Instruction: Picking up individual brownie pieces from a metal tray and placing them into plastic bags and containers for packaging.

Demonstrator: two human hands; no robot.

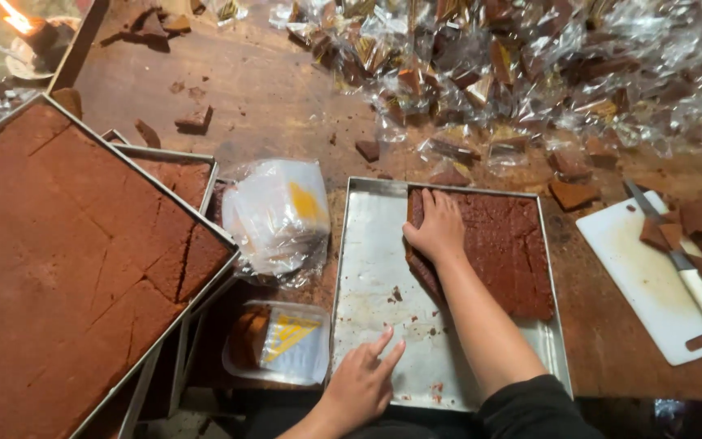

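Observation:
A shallow metal tray (371,268) lies in front of me with a brown cake slab (505,244) filling its right half. My right hand (436,228) lies flat on the slab's left edge, fingers curled over it. My left hand (363,382) rests on the tray's bare near-left part, fingers spread, holding nothing. Crumbs dot the bare metal.
A stack of trays with scored brown cake (67,260) fills the left. A bundle of clear wrappers (279,213) and a wrapped piece (278,341) lie between. A white cutting board (652,284) with a knife (684,264) and cut pieces sits right. Wrapped pieces (513,65) pile at the back.

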